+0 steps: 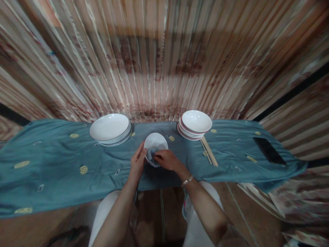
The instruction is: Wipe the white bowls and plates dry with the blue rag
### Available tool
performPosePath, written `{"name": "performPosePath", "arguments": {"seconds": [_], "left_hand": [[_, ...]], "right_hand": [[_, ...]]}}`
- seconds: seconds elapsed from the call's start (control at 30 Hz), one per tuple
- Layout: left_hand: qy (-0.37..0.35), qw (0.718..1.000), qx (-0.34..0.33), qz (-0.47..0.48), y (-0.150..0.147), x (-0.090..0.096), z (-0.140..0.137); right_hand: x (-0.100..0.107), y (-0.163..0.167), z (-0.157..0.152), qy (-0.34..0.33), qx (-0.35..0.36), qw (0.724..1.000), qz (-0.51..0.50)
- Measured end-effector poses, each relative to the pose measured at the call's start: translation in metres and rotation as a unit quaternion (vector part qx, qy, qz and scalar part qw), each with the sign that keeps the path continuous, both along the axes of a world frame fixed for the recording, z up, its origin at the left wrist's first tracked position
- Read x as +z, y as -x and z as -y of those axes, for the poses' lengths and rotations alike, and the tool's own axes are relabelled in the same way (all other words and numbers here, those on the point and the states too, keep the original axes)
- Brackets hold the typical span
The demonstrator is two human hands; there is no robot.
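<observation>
A small white bowl (156,139) is tilted toward me at the middle of the table's near side. My left hand (138,159) grips its left rim, fingers behind and thumb on the edge. Inside the bowl, a grey-blue cloth (151,153) lies bunched against the wall. The fingers of my right hand (167,159) are closed on this cloth and press it into the bowl; the fingertips are partly hidden. Whether the bowl's base touches the table I cannot tell.
A stack of white plates (110,127) stands at the back left. To the right are stacked white bowls (196,121) with red-edged ones below, and chopsticks (210,151) beside them. A black phone (269,151) lies far right on the teal tablecloth (56,151). Curtains (154,68) hang behind.
</observation>
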State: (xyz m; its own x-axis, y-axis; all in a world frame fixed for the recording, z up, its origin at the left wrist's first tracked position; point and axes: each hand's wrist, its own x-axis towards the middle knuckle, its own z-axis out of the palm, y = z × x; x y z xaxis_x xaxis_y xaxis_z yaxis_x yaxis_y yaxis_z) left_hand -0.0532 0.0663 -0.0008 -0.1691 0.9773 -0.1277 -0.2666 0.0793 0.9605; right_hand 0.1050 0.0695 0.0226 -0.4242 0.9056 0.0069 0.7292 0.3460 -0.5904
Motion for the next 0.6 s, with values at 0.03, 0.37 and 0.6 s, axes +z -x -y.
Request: {"name": "performPosePath", "arguments": {"seconds": [0.03,0.37,0.6], "left_hand": [[0.003,1.000,-0.005,0.002,0.000,0.000,-0.001],[-0.015,0.999,-0.028,-0.018,0.000,0.004,0.000],[-0.008,0.999,-0.034,-0.019,0.000,0.007,0.002]], "right_hand": [[-0.003,0.000,-0.001,0.017,0.013,0.998,-0.054],[-0.011,0.020,-0.007,-0.032,0.007,0.942,-0.333],[-0.015,0.014,-0.009,-0.148,-0.062,0.985,-0.068]]}}
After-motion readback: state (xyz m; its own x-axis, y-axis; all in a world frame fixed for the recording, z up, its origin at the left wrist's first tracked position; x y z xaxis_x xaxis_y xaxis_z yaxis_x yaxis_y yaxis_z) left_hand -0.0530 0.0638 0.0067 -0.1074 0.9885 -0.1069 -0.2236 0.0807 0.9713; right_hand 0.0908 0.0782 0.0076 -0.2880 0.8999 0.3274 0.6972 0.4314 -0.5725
